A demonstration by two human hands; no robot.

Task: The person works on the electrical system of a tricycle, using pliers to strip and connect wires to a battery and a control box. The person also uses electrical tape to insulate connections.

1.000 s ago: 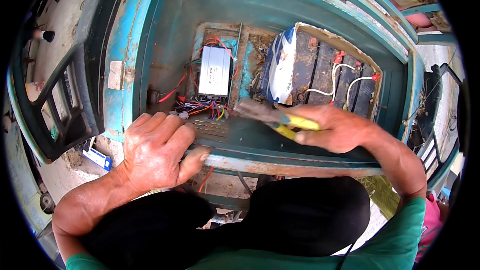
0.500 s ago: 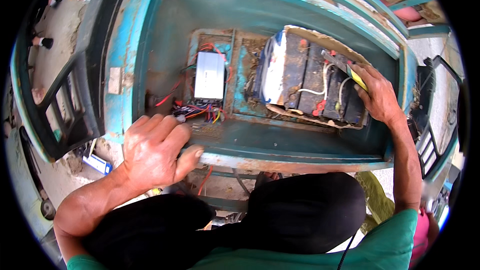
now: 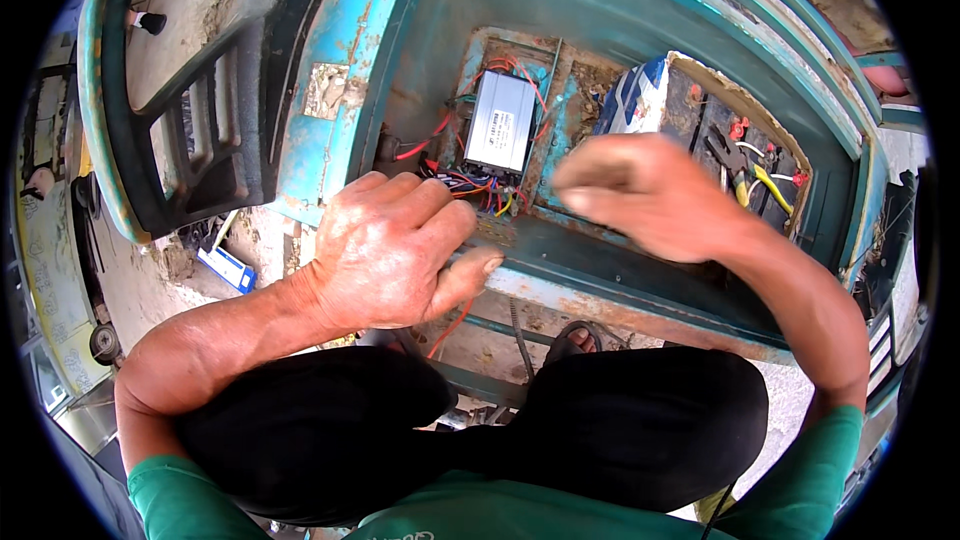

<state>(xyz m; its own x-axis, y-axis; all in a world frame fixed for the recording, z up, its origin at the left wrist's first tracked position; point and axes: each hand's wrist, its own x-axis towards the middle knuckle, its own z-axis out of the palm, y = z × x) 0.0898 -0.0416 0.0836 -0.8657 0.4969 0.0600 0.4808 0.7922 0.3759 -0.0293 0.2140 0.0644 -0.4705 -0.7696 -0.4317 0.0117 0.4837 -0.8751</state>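
Observation:
My left hand (image 3: 395,250) is closed over the near rim (image 3: 560,300) of a rusty teal metal box, thumb pointing right. My right hand (image 3: 660,195) hangs over the middle of the box, smeared by motion; its fingers look bent, and their grip is unclear. Pliers with yellow handles (image 3: 768,185) lie on dark batteries (image 3: 712,120) in a torn cardboard carton (image 3: 640,98). Part of the carton is hidden behind my right hand. Left of it, a silver controller box (image 3: 501,120) sits on the box floor above a tangle of coloured wires (image 3: 490,188).
A black slatted plastic panel (image 3: 215,120) stands at the left of the teal box. On the ground below it lies a blue and white small carton (image 3: 228,268). My black-trousered knees (image 3: 640,420) are close to the near rim, with a sandalled foot (image 3: 575,340) between them.
My right hand has let go of the pliers, leaving them on the batteries, and has moved left toward the controller. The view has shifted; my left hand stays on the rim.

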